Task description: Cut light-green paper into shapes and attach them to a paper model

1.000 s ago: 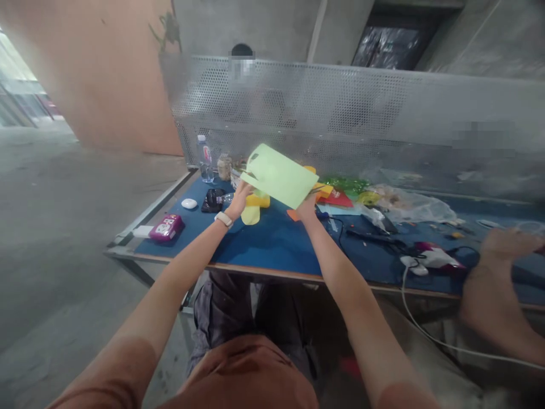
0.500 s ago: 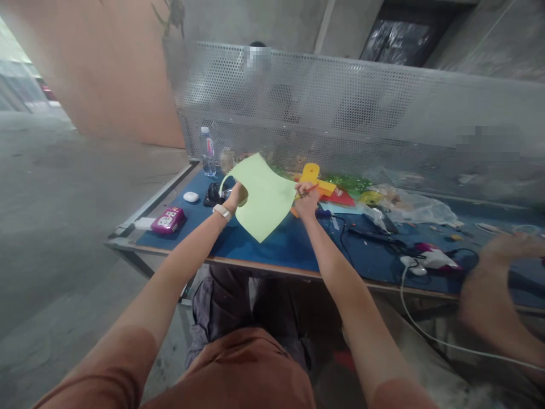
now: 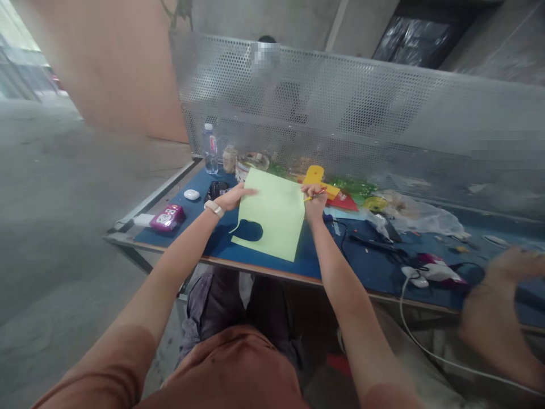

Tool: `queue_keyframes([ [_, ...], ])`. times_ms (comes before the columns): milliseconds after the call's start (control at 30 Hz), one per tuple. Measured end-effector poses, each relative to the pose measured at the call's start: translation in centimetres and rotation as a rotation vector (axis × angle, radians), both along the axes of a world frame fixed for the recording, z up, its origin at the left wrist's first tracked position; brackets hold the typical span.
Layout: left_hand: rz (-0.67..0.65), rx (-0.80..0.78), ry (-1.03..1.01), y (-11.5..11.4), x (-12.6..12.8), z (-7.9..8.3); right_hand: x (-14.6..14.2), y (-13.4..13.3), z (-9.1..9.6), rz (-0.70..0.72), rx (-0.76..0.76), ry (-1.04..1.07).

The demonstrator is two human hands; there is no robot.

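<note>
A light green sheet of paper (image 3: 275, 218) with a rounded piece cut out of its left edge hangs over the blue tabletop (image 3: 272, 255). My left hand (image 3: 233, 197) pinches the sheet's top left corner. At the top right corner my right hand (image 3: 314, 200) is closed on a pair of small red-handled scissors (image 3: 315, 193) and also touches the sheet. A white watch sits on my left wrist.
A pink box (image 3: 167, 217), a white earbud case (image 3: 191, 194), a black object, a water bottle (image 3: 210, 149) and jars stand at the table's left. Coloured paper scraps (image 3: 340, 193), plastic bags, cables and a glue gun (image 3: 434, 270) lie right. Another person's bare foot (image 3: 496, 318) rests at the table's right edge.
The green sheet has swung from raised and tilted to hanging flat toward me, showing the cut-out. Both hands have moved slightly nearer to me and kept their hold.
</note>
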State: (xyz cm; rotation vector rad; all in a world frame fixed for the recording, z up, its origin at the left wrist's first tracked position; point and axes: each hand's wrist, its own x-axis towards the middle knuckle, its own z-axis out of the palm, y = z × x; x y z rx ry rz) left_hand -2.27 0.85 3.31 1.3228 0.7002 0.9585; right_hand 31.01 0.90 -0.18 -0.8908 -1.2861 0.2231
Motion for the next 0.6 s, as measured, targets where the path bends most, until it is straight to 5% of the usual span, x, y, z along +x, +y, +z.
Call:
queue_keyframes([
  [367,0.027,0.052,0.157,1.0,-0.8,-0.5,-0.4,-0.2,0.9,0.060,0.046,0.120],
  [600,0.369,0.282,0.362,2.6,-1.4,-1.2,-2.1,-0.9,0.6,0.038,-0.121,-0.024],
])
